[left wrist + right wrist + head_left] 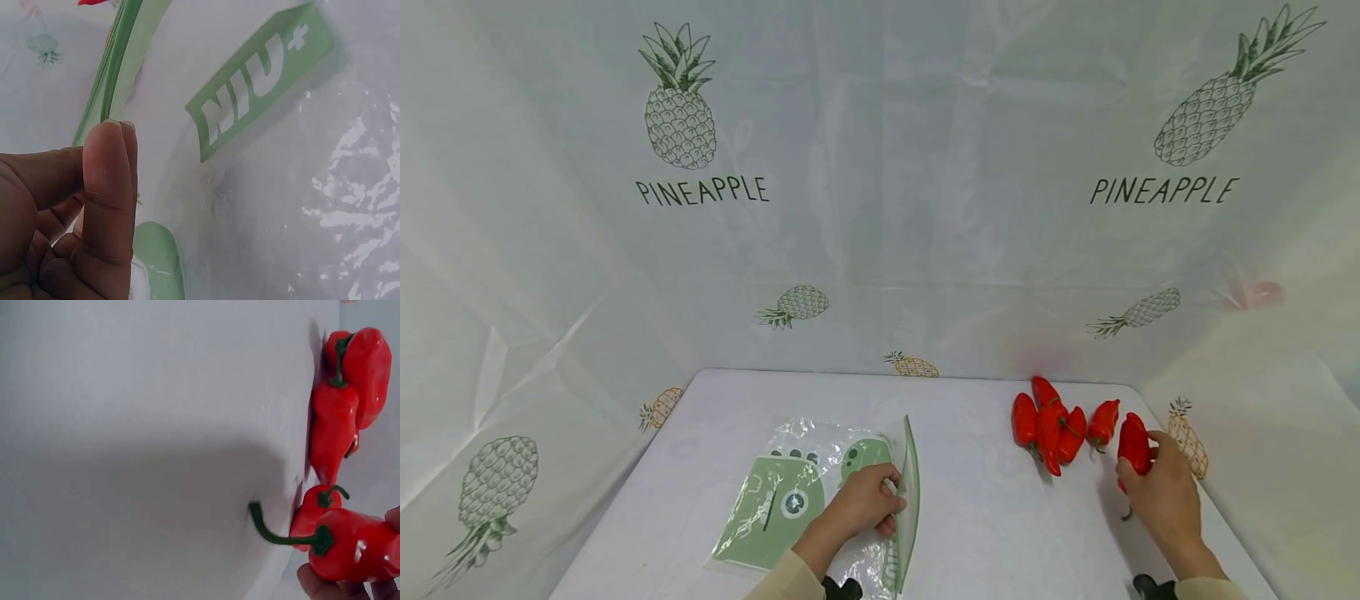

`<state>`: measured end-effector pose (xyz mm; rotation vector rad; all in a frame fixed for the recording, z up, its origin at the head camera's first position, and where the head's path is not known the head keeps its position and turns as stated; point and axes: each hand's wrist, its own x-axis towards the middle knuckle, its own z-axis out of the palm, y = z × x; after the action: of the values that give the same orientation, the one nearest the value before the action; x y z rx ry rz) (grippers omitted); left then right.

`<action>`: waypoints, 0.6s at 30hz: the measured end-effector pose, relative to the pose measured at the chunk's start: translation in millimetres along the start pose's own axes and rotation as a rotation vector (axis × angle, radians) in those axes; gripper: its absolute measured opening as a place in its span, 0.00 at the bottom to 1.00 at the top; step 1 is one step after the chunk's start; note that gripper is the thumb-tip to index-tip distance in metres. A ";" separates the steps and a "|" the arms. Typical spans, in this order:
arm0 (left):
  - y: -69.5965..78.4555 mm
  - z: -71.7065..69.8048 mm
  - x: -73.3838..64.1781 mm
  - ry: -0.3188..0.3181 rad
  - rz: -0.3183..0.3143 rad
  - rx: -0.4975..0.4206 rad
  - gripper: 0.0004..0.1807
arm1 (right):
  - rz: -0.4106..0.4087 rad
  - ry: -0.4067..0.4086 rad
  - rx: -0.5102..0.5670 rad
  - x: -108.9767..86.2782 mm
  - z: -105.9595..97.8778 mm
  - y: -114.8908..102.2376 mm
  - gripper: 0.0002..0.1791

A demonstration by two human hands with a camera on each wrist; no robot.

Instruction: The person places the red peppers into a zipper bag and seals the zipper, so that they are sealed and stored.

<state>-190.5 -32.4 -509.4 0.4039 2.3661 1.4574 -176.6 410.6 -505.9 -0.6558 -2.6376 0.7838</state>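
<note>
A clear zip bag (790,433) with green printed shapes lies flat on the white table, left of centre. My left hand (867,498) pinches its green-edged opening between thumb and finger. In the left wrist view the green zip strip (115,69) runs up from the fingertips, beside a green NIU+ label (262,78). Over at the right of the table, my right hand (1168,492) grips a red pepper (1133,446). The right wrist view shows that pepper's curved green stem (275,536) pointing away from the fingers.
Several red peppers (1048,429) lie grouped at the back right of the table, and a single red pepper (1103,422) lies between them and my right hand. A whitish pineapple-print sheet (880,208) hangs behind the table and at both sides.
</note>
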 end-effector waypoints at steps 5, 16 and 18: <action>1.3 -2.7 -2.9 0.010 -0.004 -0.018 0.12 | 0.003 0.009 0.070 -7.0 2.7 -5.4 0.40; 4.1 -7.1 -5.8 0.042 -0.004 0.002 0.13 | -0.011 -0.007 0.175 -22.1 10.3 -22.5 0.42; 4.9 -7.2 -6.5 0.051 0.002 -0.003 0.12 | -0.004 -0.028 0.195 -23.0 10.3 -26.5 0.44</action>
<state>-187.3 -38.7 -501.1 0.3730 2.4033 1.4889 -170.3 374.7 -502.6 -0.5894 -2.5430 1.0401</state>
